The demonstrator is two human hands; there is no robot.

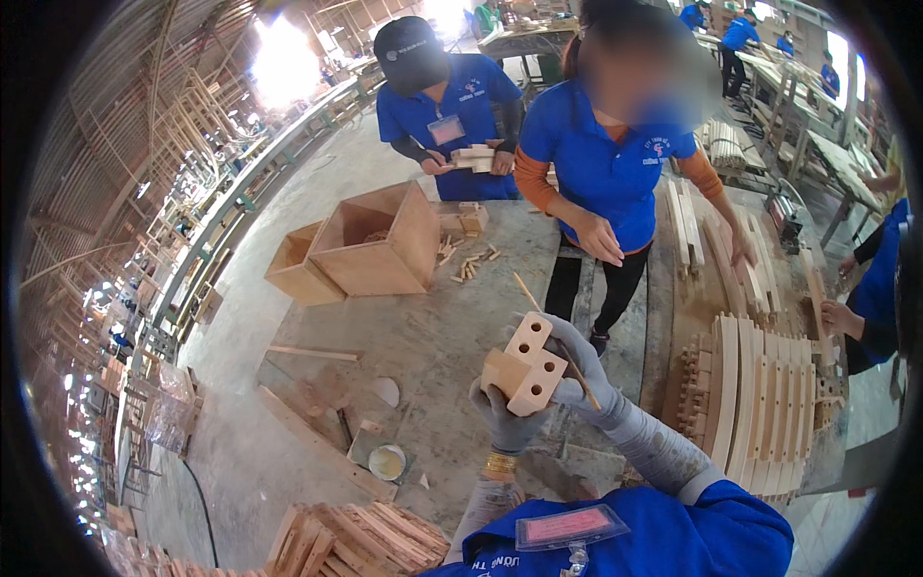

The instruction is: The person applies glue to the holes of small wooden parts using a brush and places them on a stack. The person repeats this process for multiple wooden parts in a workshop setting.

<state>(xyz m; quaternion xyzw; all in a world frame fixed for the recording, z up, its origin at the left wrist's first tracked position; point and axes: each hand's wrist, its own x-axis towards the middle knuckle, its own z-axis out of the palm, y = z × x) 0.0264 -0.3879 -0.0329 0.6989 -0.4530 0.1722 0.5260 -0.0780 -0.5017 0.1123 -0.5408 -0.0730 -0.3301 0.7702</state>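
Both my hands wear grey gloves and hold small pale wooden blocks over the table. My left hand (pixel 510 421) grips the lower left end, its thumb and fingers against the wood. From the far right side, my right hand (pixel 575 351) curls round a block with round drilled holes (pixel 540 363), faces upward. A second, plain-faced wooden block (pixel 504 371) lies against its left side; whether the two are joined I cannot tell. A thin wooden stick (pixel 578 370) also runs slantwise through my right hand, its far end sticking out beyond the blocks.
A round pot of pale paste (pixel 387 463) stands at the near left. Wooden boxes (pixel 380 245) and loose dowels (pixel 471 267) lie farther off. Stacked slats (pixel 760 394) fill the right; more wood (pixel 356 539) is near left. Two co-workers (pixel 615 154) stand across the table.
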